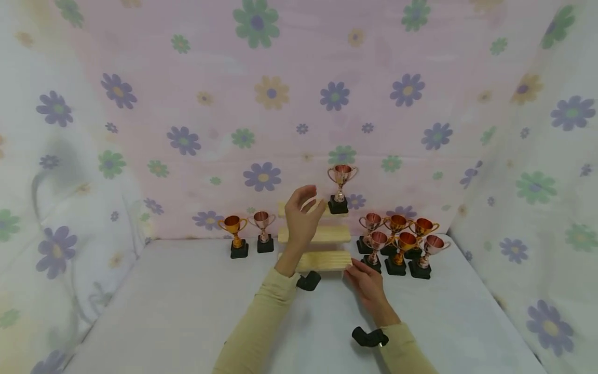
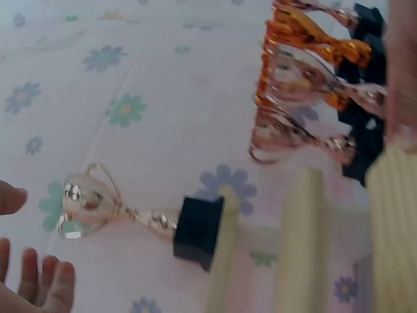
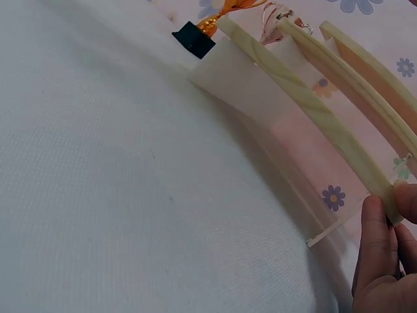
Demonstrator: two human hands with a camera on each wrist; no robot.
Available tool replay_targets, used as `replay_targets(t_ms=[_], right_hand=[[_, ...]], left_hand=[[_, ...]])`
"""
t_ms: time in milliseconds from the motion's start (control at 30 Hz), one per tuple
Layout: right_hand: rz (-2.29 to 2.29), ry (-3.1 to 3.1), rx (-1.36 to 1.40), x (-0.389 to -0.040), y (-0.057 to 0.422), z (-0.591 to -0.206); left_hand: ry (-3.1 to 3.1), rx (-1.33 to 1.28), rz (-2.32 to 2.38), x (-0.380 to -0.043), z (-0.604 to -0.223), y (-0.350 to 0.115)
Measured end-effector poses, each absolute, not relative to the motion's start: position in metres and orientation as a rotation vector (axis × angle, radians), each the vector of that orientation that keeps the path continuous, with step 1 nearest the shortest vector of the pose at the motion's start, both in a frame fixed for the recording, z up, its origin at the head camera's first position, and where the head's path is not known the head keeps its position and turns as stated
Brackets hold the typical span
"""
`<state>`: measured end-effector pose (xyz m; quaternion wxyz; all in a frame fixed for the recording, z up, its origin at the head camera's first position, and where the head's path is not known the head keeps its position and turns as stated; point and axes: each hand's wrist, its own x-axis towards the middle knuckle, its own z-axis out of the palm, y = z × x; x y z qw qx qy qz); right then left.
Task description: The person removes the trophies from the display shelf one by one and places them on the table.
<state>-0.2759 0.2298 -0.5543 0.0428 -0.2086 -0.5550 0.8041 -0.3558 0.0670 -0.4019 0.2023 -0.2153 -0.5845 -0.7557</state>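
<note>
A small three-tier stand with wooden steps (image 1: 322,261) and clear side panels stands against the back cloth. On the right end of its top step is a rose-gold trophy cup (image 1: 340,179) with a black base, upright. My left hand (image 1: 301,215) is raised just left of that cup, fingers loosely bent and holding nothing. In the left wrist view a gap shows between the fingertips (image 2: 62,280) and the trophy cup (image 2: 91,202). My right hand (image 1: 366,283) pinches the right end of the lowest step (image 3: 326,124) between thumb and fingers.
Left of the stand, a gold trophy (image 1: 235,236) and a rose-gold trophy (image 1: 263,231) stand on the white cloth table (image 1: 187,301). Several gold and rose-gold trophies (image 1: 398,246) crowd close by the stand's right side. Flowered cloth (image 1: 210,114) walls the back and sides.
</note>
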Motion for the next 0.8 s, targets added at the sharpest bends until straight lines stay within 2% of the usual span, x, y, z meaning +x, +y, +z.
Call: replay_targets(t_ms=[333,533,800], right_hand=[[2.409,-1.747,-0.623,-0.278,0.228,-0.552],[2.414,-1.757,-0.637,-0.277,0.228,-0.553],[2.418,-1.731,-0.663,-0.276,0.229,-0.553]], left_hand=[[-1.964,-0.370,-2.153,-0.398,-0.366,0.112],[-1.982,-0.237,-2.244,-0.407,-0.373,0.121],[-1.996,-0.303,-2.212,-0.416,-0.384,0.129]])
